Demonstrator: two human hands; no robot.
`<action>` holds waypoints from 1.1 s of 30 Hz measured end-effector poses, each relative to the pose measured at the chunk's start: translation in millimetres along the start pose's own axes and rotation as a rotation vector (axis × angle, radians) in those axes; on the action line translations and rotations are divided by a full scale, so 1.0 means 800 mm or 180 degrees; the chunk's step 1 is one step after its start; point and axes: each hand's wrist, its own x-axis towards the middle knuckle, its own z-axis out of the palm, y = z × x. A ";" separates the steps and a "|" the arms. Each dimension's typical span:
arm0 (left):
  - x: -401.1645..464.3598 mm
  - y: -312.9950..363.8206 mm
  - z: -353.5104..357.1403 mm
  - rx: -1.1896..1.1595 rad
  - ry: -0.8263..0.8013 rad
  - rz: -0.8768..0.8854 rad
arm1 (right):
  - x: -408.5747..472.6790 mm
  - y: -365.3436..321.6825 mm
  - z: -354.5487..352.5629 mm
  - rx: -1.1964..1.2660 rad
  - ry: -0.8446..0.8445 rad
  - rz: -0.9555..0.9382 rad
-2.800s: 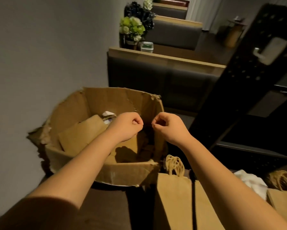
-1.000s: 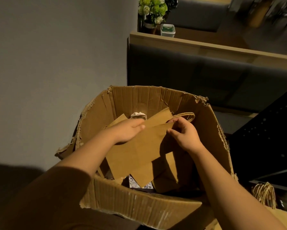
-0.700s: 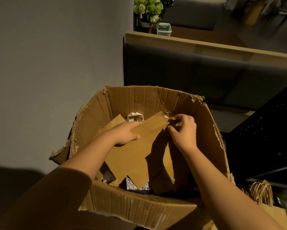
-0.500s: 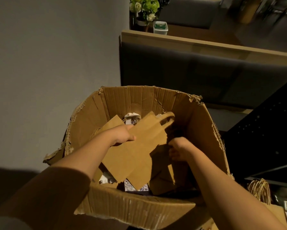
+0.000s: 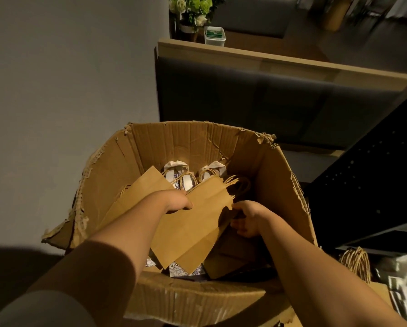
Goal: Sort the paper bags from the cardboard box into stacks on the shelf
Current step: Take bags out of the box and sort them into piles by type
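Running down the left side is a plain grey wall (image 5: 63, 90), and the torn cardboard box (image 5: 193, 300) stands against it with ragged left and right edges. Your left hand (image 5: 177, 202) reaches into the box from the near left corner, thumb on top, gripping the upper edge of a flat brown paper bag (image 5: 193, 227) that is held tilted above the box's contents. More brown bags fan out behind it toward the left wall of the box. At the far wall of the box, two patterned white bags (image 5: 177, 172) stand upright with twisted-paper handles. Your right hand (image 5: 248, 218) is apart from the left, at the brown bag's right edge, fingers curled under it; whether it is gripping that bag or another beneath, I cannot tell. Beyond the box, a dark upholstered bench back (image 5: 256, 100) with a wooden top rail crosses the room, and green and white flowers (image 5: 193, 8) with a small white container (image 5: 214, 35) sit past it. A black perforated panel (image 5: 374, 173) rises on the right. At the lower right corner, a twisted-paper handle (image 5: 355, 263) and crumpled white material lie beside the box.
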 end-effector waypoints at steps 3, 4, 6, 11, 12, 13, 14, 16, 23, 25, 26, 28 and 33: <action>-0.005 -0.009 -0.006 -0.0290 -0.0086 -0.0049 | -0.011 0.002 0.003 0.0003 -0.0131 -0.0211; -0.018 -0.008 -0.009 -0.0487 -0.0107 -0.0077 | -0.016 0.002 0.006 0.0004 -0.0155 -0.0303; -0.033 -0.010 -0.014 -0.0808 -0.0185 -0.0103 | -0.024 0.001 0.012 0.0104 -0.0263 -0.0520; -0.058 -0.017 -0.025 -0.1181 -0.0045 0.0119 | -0.048 -0.009 0.023 0.0718 -0.0908 -0.1226; -0.063 -0.019 -0.027 -0.1242 0.0020 0.0204 | -0.053 -0.012 0.024 0.0763 -0.0967 -0.1387; -0.069 -0.020 -0.028 -0.1279 0.0117 0.0317 | -0.061 -0.015 0.025 0.0826 -0.1012 -0.1526; -0.075 -0.020 -0.029 -0.1290 0.0233 0.0433 | -0.069 -0.018 0.025 0.0894 -0.1027 -0.1654; -0.088 -0.016 -0.031 -0.1378 0.0469 0.0736 | -0.086 -0.025 0.025 0.1010 -0.1075 -0.1926; -0.128 0.034 -0.016 -0.1963 0.1327 0.1648 | -0.165 -0.043 0.027 0.0910 -0.1083 -0.2780; -0.141 0.055 -0.008 -0.2223 0.1564 0.1788 | -0.184 -0.042 0.027 0.0772 -0.0874 -0.3023; -0.147 0.064 -0.005 -0.2333 0.1629 0.1869 | -0.193 -0.041 0.023 0.0772 -0.0745 -0.3163; -0.161 0.083 0.003 -0.2341 0.1702 0.2085 | -0.209 -0.040 0.012 0.0818 -0.0534 -0.3408; -0.201 0.131 0.033 -0.2055 0.1902 0.2555 | -0.241 -0.028 -0.036 0.0815 -0.0166 -0.3946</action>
